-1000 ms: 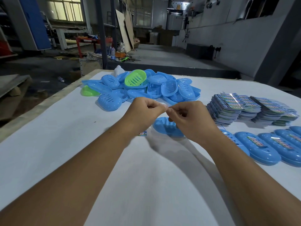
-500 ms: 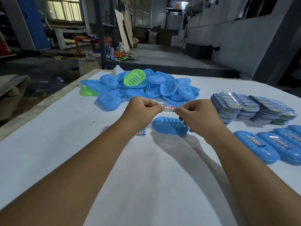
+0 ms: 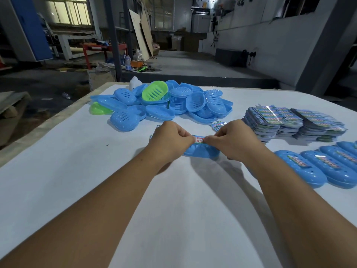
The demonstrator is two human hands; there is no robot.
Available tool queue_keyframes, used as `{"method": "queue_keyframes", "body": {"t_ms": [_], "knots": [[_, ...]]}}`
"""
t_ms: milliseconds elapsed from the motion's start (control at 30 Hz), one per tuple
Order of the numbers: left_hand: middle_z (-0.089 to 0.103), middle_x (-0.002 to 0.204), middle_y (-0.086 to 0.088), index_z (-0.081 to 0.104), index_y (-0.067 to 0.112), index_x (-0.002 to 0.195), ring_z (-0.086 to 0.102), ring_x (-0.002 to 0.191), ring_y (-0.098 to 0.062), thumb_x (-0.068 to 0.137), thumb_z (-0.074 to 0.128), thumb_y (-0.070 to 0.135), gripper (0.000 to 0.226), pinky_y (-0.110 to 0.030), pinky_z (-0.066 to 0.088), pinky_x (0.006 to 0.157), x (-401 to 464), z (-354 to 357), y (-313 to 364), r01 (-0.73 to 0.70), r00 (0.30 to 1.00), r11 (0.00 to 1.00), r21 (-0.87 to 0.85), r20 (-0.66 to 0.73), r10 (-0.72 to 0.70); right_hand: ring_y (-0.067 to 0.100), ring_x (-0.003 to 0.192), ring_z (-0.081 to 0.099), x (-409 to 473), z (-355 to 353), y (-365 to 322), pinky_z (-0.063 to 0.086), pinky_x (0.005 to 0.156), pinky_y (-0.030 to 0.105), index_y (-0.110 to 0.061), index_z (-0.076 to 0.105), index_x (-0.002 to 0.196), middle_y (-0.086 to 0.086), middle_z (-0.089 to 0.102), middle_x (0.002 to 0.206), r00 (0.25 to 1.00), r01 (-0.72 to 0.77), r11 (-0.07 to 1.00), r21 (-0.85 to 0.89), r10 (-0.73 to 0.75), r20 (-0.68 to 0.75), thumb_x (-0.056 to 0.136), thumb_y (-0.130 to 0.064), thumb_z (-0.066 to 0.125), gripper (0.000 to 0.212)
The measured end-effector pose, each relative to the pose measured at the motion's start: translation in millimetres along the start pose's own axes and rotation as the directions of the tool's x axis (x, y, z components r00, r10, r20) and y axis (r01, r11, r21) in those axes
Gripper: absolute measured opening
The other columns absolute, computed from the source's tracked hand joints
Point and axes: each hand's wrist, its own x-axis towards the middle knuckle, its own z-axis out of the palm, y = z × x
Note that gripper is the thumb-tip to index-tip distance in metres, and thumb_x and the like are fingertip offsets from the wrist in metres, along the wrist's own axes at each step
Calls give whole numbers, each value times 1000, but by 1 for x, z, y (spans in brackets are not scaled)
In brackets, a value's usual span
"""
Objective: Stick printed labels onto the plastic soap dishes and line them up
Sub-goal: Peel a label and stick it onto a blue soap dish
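A blue soap dish [image 3: 201, 152] lies upside down on the white table [image 3: 96, 171] in front of me. A white label with red print [image 3: 199, 139] stretches just over its top. My left hand [image 3: 170, 141] pinches the label's left end and my right hand [image 3: 233, 140] pinches its right end. Whether the label touches the dish I cannot tell. A heap of unlabelled blue and green dishes [image 3: 160, 105] lies behind. Labelled blue dishes [image 3: 301, 169] stand in a row at the right. Stacks of printed labels [image 3: 289, 122] sit at the back right.
A few loose labels [image 3: 218, 125] lie between the heap and the stacks. A white object [image 3: 134, 83] stands at the table's far edge. The table's left edge drops to a cluttered workshop floor.
Both hands have lowered the stretched label from above the dish down onto its top. A second ago the fingertips were together; since then they pulled apart along the label.
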Motion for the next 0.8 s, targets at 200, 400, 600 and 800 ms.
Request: {"method": "queue_keyframes", "body": {"t_ms": [200,400,600,800], "knots": [[62,53,11,73,24,67,58,61,-7,80,73,31,15,-25,44,65,-1,0,0,18,1000,1000,15,3,-18,14,51,48,-1,4,0,32,46,26,-15,72,60,0,60,53,998,44,994,-98,-48,-31,78,-42,76,32],[67,63,10,71,23,65,61,66,-4,78,72,34,17,-22,44,58,-2,2,0,28,999,997,67,-16,-27,20,63,62,-4,6,-3,37,47,27,-16,71,61,1,66,59,995,63,978,-199,-77,-60,77,-42,75,31],[65,64,9,67,22,66,64,71,-13,77,71,48,29,-27,51,65,-4,10,-1,-20,993,982,189,-109,42,23,64,58,-7,13,-11,31,49,26,-15,65,66,-1,61,62,980,80,922,-380,-143,-140,78,-45,66,33],[47,67,14,51,27,74,51,74,-20,82,64,52,30,-29,33,60,-4,17,3,-50,971,933,357,-203,129,26,71,56,-2,15,-13,40,61,29,-17,64,81,1,58,74,979,72,881,-468,-152,-137,82,-56,61,39]]}}
